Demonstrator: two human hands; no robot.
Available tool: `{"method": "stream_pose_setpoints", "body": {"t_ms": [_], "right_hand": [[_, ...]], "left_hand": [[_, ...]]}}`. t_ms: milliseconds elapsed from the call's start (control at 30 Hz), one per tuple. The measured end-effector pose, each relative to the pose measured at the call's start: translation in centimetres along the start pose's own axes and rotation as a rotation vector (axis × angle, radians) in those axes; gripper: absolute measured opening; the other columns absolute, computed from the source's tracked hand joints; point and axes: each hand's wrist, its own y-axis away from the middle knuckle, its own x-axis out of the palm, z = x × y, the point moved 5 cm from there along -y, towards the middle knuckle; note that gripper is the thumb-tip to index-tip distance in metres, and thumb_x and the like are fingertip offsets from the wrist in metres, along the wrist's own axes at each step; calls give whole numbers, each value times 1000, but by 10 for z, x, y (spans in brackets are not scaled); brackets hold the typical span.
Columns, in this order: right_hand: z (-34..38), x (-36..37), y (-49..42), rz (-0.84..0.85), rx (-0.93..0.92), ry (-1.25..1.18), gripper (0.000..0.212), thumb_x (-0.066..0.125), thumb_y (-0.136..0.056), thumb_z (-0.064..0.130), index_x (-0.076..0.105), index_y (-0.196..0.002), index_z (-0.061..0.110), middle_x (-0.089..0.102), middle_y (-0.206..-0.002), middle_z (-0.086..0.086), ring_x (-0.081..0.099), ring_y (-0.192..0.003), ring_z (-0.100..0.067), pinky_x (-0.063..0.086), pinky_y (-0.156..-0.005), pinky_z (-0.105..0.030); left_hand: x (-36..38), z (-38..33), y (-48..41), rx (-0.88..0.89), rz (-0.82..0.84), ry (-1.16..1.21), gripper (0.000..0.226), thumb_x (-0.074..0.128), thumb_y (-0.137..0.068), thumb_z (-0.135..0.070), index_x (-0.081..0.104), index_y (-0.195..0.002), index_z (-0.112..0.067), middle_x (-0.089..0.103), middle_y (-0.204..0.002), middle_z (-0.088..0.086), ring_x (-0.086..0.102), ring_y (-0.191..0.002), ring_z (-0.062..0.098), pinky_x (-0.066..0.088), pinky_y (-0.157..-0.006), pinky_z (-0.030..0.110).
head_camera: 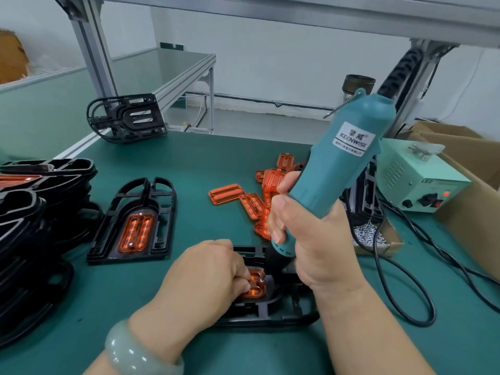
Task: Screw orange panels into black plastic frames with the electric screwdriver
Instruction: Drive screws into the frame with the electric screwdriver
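My right hand [305,239] grips the teal electric screwdriver [335,169], tilted, its black tip down on an orange panel [255,289]. That panel sits in a black plastic frame [270,312] lying flat at the near edge of the green mat. My left hand [208,274] rests on the frame with fingers curled, pinching at the panel beside a small screw [262,280]; much of the panel is hidden by both hands. A second black frame [135,223] with an orange panel fitted lies to the left.
Loose orange panels [243,198] lie behind the hands. Stacked black frames [32,226] fill the left edge, one more frame [127,117] stands at the back. A cardboard tray of screws [370,236], a power supply box [416,180] and its black cable [405,293] are to the right.
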Motion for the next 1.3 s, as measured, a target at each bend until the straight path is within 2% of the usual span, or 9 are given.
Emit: {"method": "stream_pose_setpoints", "body": {"t_ms": [167, 333, 600, 800, 1000, 1100, 1167, 1233, 1300], "right_hand": [[-3, -9, -2, -46, 6, -20, 18, 59, -79, 3, 58, -93, 14, 47, -49, 3, 42, -40, -14, 39, -48, -25], [-2, -6, 1, -8, -33, -50, 18, 64, -75, 15, 61, -92, 18, 49, -53, 4, 44, -41, -14, 40, -49, -25], [4, -7, 4, -60, -45, -75, 17, 55, -80, 2, 58, -92, 13, 47, -50, 3, 42, -41, -14, 39, -50, -25], [22, -20, 0, -71, -109, -316, 18, 60, -75, 10, 58, -92, 15, 48, -53, 6, 45, -41, -9, 38, -50, -21], [18, -40, -3, -267, -78, -400, 13, 50, -81, 11, 56, -90, 18, 45, -54, 7, 43, -43, -8, 41, -52, -20], [14, -42, -3, -334, -69, -476, 12, 52, -80, 13, 55, -90, 20, 45, -54, 8, 43, -43, -7, 41, -51, -19], [10, -44, 0, -440, -81, -528, 10, 53, -83, 14, 55, -88, 22, 45, -56, 8, 43, -44, -7, 41, -52, -19], [2, -47, 4, -587, -57, -580, 12, 52, -90, 14, 54, -84, 24, 45, -56, 10, 42, -45, -7, 39, -53, -20], [-5, -48, 7, -720, 4, -622, 14, 53, -92, 15, 51, -81, 24, 44, -55, 10, 42, -44, -7, 39, -53, -21]], "left_hand": [[-1, -1, 1, 9, -4, 7, 14, 62, -83, -41, 70, -93, -37, 47, -79, -13, 49, -82, 6, 45, -75, 27], [-1, -1, 1, -2, -13, 38, 11, 64, -82, -40, 71, -90, -37, 49, -79, -13, 50, -81, 7, 46, -74, 29], [-2, -1, 3, -15, -19, 67, 12, 65, -82, -41, 72, -92, -38, 48, -78, -18, 47, -79, 3, 45, -74, 26], [-5, -4, 3, -28, 14, 55, 9, 64, -82, -40, 70, -88, -37, 47, -78, -15, 45, -77, 5, 44, -74, 27], [-8, -7, 1, -3, 71, -31, 17, 55, -87, -44, 68, -94, -35, 48, -82, -15, 46, -81, 4, 41, -77, 23], [-22, -11, -3, 5, 5, -67, 22, 52, -87, -49, 67, -94, -34, 58, -84, -15, 54, -82, 4, 45, -77, 24], [-34, -17, -15, 3, -74, -5, 17, 55, -87, -43, 69, -91, -35, 63, -82, -20, 58, -81, 1, 47, -76, 20], [-42, -20, -35, -11, -116, 90, 13, 59, -87, -33, 72, -89, -34, 60, -77, -28, 56, -78, -5, 40, -71, 4], [-45, -18, -59, -34, -120, 178, 16, 60, -88, -24, 72, -94, -32, 61, -77, -27, 57, -73, -6, 37, -66, 4]]}}
